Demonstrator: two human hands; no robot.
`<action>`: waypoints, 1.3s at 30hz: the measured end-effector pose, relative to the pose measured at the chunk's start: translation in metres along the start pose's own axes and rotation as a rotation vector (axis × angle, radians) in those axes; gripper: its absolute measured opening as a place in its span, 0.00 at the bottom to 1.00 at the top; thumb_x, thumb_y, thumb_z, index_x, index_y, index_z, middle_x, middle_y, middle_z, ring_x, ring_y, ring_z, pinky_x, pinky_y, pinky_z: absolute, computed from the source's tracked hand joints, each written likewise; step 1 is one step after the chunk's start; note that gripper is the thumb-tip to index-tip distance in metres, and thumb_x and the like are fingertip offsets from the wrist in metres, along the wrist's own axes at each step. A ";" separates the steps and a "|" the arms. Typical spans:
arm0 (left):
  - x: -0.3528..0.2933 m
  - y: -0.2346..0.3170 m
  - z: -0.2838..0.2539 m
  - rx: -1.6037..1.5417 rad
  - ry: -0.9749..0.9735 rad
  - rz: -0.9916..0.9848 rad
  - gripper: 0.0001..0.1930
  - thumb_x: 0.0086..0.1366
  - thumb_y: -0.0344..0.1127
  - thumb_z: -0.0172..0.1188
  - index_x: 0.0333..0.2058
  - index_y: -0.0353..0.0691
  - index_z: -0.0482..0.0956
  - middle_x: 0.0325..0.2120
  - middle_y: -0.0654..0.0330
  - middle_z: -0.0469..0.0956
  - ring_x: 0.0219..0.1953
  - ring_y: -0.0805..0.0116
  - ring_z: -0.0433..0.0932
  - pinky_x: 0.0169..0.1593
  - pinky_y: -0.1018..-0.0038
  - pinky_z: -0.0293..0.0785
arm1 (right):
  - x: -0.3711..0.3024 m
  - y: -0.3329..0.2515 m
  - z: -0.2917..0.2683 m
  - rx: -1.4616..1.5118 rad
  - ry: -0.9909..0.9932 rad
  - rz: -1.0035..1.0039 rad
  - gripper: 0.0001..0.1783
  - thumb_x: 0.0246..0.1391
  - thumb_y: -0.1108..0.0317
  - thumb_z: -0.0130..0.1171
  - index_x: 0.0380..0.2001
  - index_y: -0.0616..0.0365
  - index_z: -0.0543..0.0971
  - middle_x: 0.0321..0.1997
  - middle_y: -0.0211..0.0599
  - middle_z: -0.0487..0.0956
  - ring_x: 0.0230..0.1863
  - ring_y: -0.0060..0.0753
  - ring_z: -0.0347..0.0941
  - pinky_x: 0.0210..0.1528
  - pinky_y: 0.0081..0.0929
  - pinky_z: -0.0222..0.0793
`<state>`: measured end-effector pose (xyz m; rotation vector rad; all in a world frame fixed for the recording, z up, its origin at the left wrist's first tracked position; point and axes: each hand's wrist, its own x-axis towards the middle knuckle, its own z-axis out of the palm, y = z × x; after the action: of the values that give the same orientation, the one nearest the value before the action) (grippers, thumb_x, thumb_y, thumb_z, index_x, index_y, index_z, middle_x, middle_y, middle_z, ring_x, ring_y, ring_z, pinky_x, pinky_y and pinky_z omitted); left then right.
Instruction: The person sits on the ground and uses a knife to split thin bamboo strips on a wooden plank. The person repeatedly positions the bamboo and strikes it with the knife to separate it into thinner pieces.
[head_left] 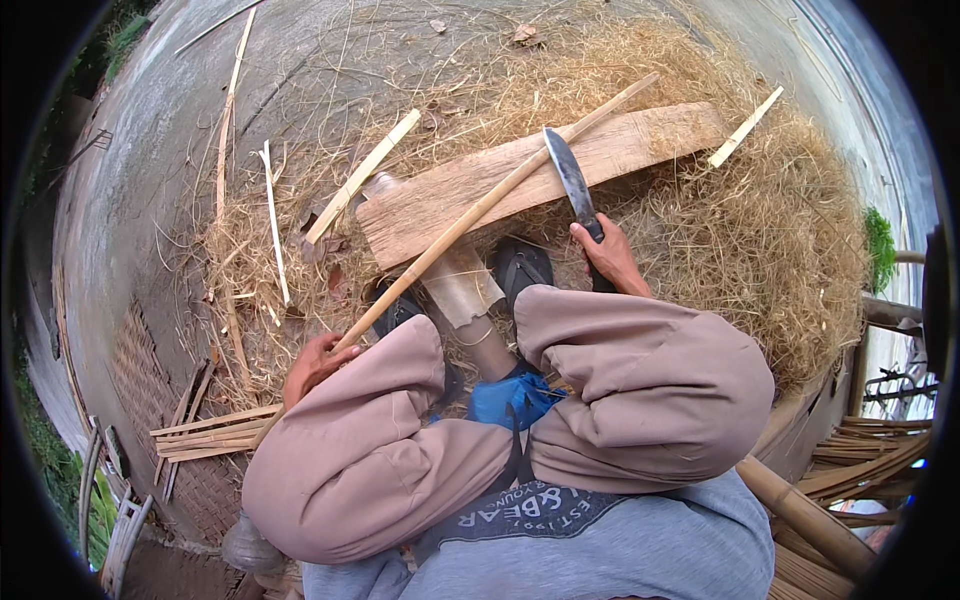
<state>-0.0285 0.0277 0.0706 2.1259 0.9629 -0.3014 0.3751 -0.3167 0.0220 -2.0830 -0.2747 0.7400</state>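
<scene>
A long, thin bamboo strip (478, 212) runs slantwise from beside my left knee up across a wooden board (420, 205). My left hand (318, 368) is closed around its lower part. In my right hand (612, 255) is a large knife (570, 172) with a dark handle and a broad blade, pointing away from me. The blade's tip lies against or just over the strip, above the board; I cannot tell if they touch. The board slants in front of my feet, over a pale, tube-like support (462, 290).
Curly shavings (740, 250) spread widely round the board, thickest at right. Loose split pieces (362, 178) lie left of it, and a bundle of strips (215, 436) rests beside my left knee. A blue bag (505, 398) sits between my legs. A bamboo pole (805, 515) stands at lower right.
</scene>
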 end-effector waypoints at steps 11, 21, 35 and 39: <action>0.000 -0.011 0.023 0.193 0.083 0.012 0.19 0.69 0.50 0.64 0.34 0.35 0.80 0.22 0.48 0.78 0.26 0.49 0.77 0.32 0.56 0.68 | -0.034 -0.004 0.053 -0.231 -0.033 -0.349 0.22 0.63 0.52 0.65 0.37 0.64 0.75 0.21 0.43 0.77 0.21 0.36 0.75 0.27 0.38 0.71; 0.048 0.028 0.056 0.124 0.141 0.174 0.23 0.70 0.48 0.62 0.24 0.33 0.77 0.18 0.44 0.74 0.21 0.46 0.73 0.29 0.53 0.64 | -0.056 -0.029 0.029 -0.336 -0.169 -0.169 0.25 0.59 0.50 0.67 0.41 0.65 0.77 0.27 0.51 0.82 0.29 0.53 0.78 0.37 0.45 0.73; 0.031 0.067 0.055 0.055 0.274 0.162 0.20 0.70 0.48 0.62 0.28 0.36 0.80 0.22 0.42 0.76 0.27 0.42 0.77 0.33 0.51 0.67 | -0.015 -0.011 0.017 -0.381 0.228 -0.407 0.18 0.64 0.56 0.62 0.46 0.59 0.74 0.28 0.52 0.80 0.31 0.52 0.81 0.35 0.46 0.74; 0.031 0.062 0.048 0.009 0.083 0.046 0.25 0.71 0.56 0.58 0.30 0.38 0.81 0.20 0.46 0.77 0.24 0.50 0.75 0.32 0.54 0.67 | 0.020 0.001 -0.024 -0.586 0.426 -0.519 0.22 0.64 0.54 0.62 0.48 0.60 0.72 0.32 0.54 0.81 0.35 0.60 0.82 0.38 0.50 0.76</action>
<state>0.0419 -0.0171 0.0576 2.1803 0.9599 -0.1971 0.4059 -0.3249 0.0231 -2.4833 -0.8241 -0.1251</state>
